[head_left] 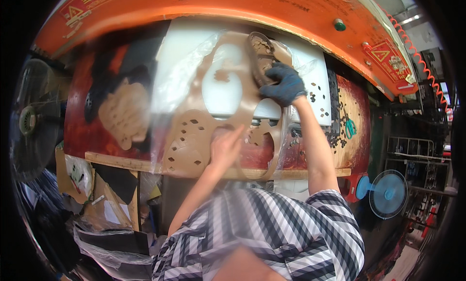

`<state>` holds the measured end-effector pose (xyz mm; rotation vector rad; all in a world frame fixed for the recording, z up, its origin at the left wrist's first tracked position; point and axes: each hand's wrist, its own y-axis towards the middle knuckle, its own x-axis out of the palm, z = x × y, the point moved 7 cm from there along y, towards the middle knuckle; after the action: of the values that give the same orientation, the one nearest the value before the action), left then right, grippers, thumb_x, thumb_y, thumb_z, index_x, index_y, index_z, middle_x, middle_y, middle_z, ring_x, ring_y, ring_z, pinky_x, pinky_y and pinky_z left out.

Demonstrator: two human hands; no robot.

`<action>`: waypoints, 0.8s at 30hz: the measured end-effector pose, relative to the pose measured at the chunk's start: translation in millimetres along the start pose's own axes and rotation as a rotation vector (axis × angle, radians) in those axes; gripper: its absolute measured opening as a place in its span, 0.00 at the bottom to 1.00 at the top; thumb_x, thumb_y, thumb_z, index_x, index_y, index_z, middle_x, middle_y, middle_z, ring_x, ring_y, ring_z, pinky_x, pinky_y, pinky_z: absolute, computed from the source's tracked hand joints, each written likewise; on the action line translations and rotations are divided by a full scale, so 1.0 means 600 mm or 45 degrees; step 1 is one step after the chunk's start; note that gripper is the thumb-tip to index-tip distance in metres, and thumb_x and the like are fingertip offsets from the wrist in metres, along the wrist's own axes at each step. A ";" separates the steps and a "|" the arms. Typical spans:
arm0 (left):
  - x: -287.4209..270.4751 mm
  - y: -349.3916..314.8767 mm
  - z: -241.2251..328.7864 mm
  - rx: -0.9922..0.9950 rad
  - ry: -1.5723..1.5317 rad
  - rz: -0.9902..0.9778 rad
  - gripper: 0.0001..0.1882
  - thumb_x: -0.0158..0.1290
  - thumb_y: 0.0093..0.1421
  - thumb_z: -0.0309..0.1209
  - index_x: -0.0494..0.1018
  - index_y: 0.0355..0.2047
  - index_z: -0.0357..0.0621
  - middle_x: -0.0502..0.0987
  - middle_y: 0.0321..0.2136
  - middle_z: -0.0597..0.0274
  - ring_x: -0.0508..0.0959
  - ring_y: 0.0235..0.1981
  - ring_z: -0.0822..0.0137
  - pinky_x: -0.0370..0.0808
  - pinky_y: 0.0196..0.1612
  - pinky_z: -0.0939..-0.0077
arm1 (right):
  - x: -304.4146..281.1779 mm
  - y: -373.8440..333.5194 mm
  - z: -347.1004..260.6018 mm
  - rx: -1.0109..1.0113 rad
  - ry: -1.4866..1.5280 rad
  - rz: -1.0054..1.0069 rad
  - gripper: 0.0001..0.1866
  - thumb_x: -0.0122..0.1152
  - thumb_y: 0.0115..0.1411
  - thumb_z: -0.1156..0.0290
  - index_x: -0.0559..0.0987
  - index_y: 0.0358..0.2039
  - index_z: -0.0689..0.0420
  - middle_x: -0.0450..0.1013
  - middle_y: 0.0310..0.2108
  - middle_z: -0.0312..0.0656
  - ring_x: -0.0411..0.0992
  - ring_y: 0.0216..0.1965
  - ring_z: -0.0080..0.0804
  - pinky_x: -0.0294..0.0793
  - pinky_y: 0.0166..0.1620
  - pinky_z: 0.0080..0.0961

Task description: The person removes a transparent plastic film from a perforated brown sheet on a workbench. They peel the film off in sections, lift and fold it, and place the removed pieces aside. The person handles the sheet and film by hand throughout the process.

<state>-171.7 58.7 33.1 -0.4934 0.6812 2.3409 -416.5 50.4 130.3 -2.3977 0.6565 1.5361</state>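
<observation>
A brown sheet of material (194, 128) with large sole-shaped openings and small diamond holes spreads over a white cutting board (184, 43) and down past the table's front edge. My right hand (285, 84), in a dark blue glove, grips the near right side of a shoe-shaped cutting die (262, 57), which sits on the upper part of the sheet. Brown bits show inside the die. My bare left hand (227, 147) is at the sheet's lower middle, beside an opening. Motion smears its fingers, so whether they pinch the sheet is unclear.
An orange press beam (233, 9) with a green button (339, 25) spans the far side. Brown cut pieces (125, 113) are piled at left. Dark scraps and teal-handled scissors (350, 129) lie at right. A blue fan (388, 193) stands at lower right, another fan (28, 120) at left.
</observation>
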 end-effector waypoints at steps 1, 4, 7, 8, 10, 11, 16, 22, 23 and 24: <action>-0.003 -0.001 0.000 0.003 -0.004 -0.008 0.24 0.57 0.51 0.26 0.74 0.51 0.48 0.76 0.27 0.59 0.74 0.24 0.60 0.72 0.33 0.67 | 0.017 0.002 -0.019 -0.065 -0.425 0.040 0.28 0.73 0.37 0.53 0.82 0.42 0.47 0.71 0.53 0.42 0.68 0.54 0.44 0.68 0.56 0.37; -0.011 -0.002 -0.001 0.018 -0.011 -0.010 0.23 0.56 0.51 0.27 0.75 0.50 0.47 0.77 0.28 0.58 0.74 0.24 0.60 0.72 0.34 0.67 | 0.026 0.002 -0.030 -0.035 -0.375 0.079 0.31 0.73 0.34 0.47 0.83 0.41 0.46 0.70 0.55 0.40 0.67 0.54 0.47 0.68 0.57 0.39; -0.018 -0.001 -0.002 0.032 -0.043 0.037 0.22 0.56 0.51 0.27 0.75 0.49 0.47 0.77 0.28 0.58 0.74 0.24 0.59 0.72 0.34 0.66 | 0.024 0.004 -0.028 -0.016 -0.360 0.009 0.34 0.73 0.34 0.48 0.81 0.44 0.48 0.70 0.54 0.43 0.67 0.54 0.46 0.68 0.57 0.37; -0.020 -0.001 0.000 0.043 -0.062 0.058 0.22 0.57 0.51 0.27 0.75 0.49 0.46 0.77 0.28 0.58 0.73 0.24 0.60 0.72 0.34 0.66 | 0.025 0.007 -0.023 0.001 -0.369 -0.039 0.35 0.73 0.35 0.49 0.80 0.46 0.50 0.70 0.54 0.45 0.67 0.55 0.46 0.68 0.57 0.37; -0.021 0.000 0.002 0.050 -0.079 0.080 0.22 0.57 0.51 0.28 0.76 0.49 0.46 0.77 0.28 0.57 0.73 0.24 0.60 0.72 0.33 0.65 | 0.024 0.013 -0.004 0.017 -0.190 -0.143 0.38 0.73 0.39 0.51 0.76 0.51 0.54 0.70 0.54 0.49 0.68 0.55 0.46 0.68 0.57 0.35; -0.021 0.001 0.003 0.052 -0.083 0.078 0.22 0.57 0.50 0.28 0.76 0.48 0.46 0.77 0.29 0.57 0.73 0.24 0.60 0.72 0.33 0.65 | 0.022 0.015 0.002 -0.048 -0.051 -0.154 0.39 0.72 0.41 0.52 0.74 0.53 0.56 0.70 0.53 0.51 0.68 0.54 0.46 0.68 0.57 0.35; -0.018 0.013 0.010 -0.017 -0.193 0.020 0.20 0.59 0.48 0.23 0.77 0.45 0.43 0.68 0.20 0.64 0.66 0.21 0.69 0.69 0.28 0.76 | -0.005 -0.055 0.090 -0.469 -0.580 0.014 0.17 0.53 0.59 0.57 0.75 0.46 0.51 0.72 0.48 0.48 0.70 0.49 0.50 0.71 0.51 0.38; -0.021 0.037 0.014 -0.254 -0.468 -0.093 0.22 0.60 0.48 0.21 0.77 0.46 0.43 0.69 0.24 0.67 0.65 0.24 0.75 0.69 0.29 0.82 | -0.085 -0.176 0.279 0.662 -0.746 -0.150 0.18 0.53 0.57 0.52 0.80 0.38 0.52 0.75 0.43 0.47 0.74 0.43 0.47 0.73 0.47 0.39; -0.022 0.044 0.022 -0.224 -0.454 -0.138 0.22 0.60 0.48 0.19 0.77 0.47 0.41 0.67 0.23 0.70 0.63 0.24 0.77 0.68 0.29 0.84 | -0.101 -0.194 0.277 0.769 -0.779 -0.202 0.19 0.54 0.57 0.52 0.81 0.38 0.53 0.75 0.43 0.48 0.75 0.42 0.47 0.73 0.47 0.37; -0.026 0.051 0.028 -0.201 -0.396 -0.202 0.19 0.59 0.51 0.24 0.78 0.46 0.44 0.71 0.22 0.69 0.70 0.23 0.76 0.71 0.29 0.81 | -0.112 -0.195 0.253 0.707 -0.575 -0.083 0.20 0.56 0.56 0.51 0.81 0.38 0.54 0.76 0.42 0.49 0.75 0.42 0.46 0.74 0.47 0.36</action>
<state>-184.0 40.8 64.9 -0.2329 0.3022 2.2624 -506.2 232.0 119.0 -1.5893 0.7649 1.5383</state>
